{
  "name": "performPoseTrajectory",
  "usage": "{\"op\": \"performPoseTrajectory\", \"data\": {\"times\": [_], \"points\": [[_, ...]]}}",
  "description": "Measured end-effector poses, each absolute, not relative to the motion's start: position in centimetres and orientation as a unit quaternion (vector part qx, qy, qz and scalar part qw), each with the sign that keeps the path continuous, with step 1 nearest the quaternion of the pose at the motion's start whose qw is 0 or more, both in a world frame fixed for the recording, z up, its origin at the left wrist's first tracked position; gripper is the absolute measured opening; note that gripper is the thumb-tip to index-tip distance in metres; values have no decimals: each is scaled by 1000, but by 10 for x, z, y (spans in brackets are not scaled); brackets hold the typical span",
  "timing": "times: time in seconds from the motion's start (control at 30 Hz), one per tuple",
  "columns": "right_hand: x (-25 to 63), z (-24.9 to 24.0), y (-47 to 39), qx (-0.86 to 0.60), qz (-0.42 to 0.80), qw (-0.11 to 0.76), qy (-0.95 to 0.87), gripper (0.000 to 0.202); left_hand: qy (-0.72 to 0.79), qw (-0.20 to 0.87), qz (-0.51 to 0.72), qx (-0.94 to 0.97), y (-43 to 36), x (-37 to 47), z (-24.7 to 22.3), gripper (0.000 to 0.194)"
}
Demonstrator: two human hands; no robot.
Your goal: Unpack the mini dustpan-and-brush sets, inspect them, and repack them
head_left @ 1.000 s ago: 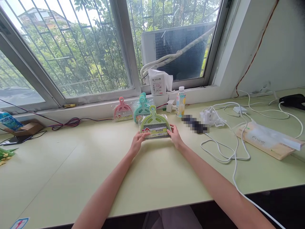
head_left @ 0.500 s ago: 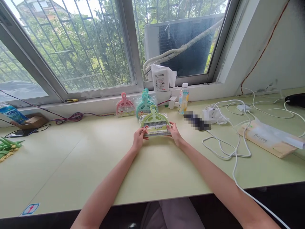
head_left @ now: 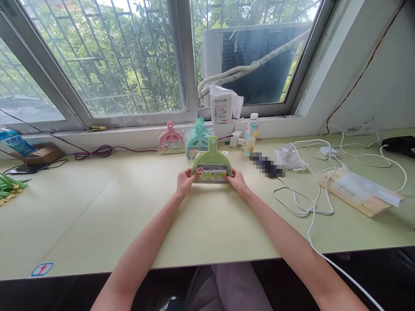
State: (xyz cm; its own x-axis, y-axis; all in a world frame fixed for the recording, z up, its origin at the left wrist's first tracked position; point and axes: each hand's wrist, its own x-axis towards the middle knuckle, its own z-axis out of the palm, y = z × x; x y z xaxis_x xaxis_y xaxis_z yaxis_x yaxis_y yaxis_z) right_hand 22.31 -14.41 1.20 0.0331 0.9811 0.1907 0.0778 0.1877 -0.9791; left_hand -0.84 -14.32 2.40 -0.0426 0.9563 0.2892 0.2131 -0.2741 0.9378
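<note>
A green mini dustpan and brush set (head_left: 212,160) in clear plastic wrap stands upright on the pale green table (head_left: 129,216), handle up. My left hand (head_left: 185,181) grips its left lower edge, and my right hand (head_left: 237,180) grips the right one, thumbs on the front. Just behind it, partly covered, stand several teal dustpan sets (head_left: 197,140) in a row. To their left, a pink dustpan set (head_left: 170,139) leans by the wall under the window.
A drink bottle (head_left: 250,134) and a tissue pack (head_left: 221,108) are at the back. On the right lie white cables (head_left: 316,211), a blurred dark object (head_left: 266,165) and a pouch marked "Face" (head_left: 359,190). Left are a cardboard box (head_left: 45,154) and green stems (head_left: 11,188).
The green dustpan set has tipped from leaning back to more upright, still between both hands. The camera view has shifted slightly.
</note>
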Motion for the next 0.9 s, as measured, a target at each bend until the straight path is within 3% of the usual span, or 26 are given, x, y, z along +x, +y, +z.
{"op": "performPoseTrajectory", "data": {"times": [0.07, 0.2, 0.43, 0.57, 0.67, 0.83, 0.9], "points": [[222, 11, -143, -497, 364, 525, -587, 26, 488, 332, 510, 626, -140, -15, 23, 32], [217, 7, -133, -501, 243, 501, -662, 15, 528, 220, 470, 672, -133, -25, 21, 26], [193, 11, -89, -531, 113, 420, -727, 30, 557, 109, 437, 698, -88, -45, 19, 18], [176, 15, -55, -582, 70, 390, -710, 26, 575, 83, 441, 685, -47, -56, 18, 14], [168, 16, -31, -601, 64, 391, -695, 35, 576, 65, 473, 663, -15, -59, 15, 16], [165, 17, -4, -621, 51, 399, -672, 37, 570, 85, 518, 632, 27, -56, 6, 38], [167, 16, 1, -615, 47, 406, -675, 39, 574, 99, 506, 636, 36, -55, 2, 34]]}}
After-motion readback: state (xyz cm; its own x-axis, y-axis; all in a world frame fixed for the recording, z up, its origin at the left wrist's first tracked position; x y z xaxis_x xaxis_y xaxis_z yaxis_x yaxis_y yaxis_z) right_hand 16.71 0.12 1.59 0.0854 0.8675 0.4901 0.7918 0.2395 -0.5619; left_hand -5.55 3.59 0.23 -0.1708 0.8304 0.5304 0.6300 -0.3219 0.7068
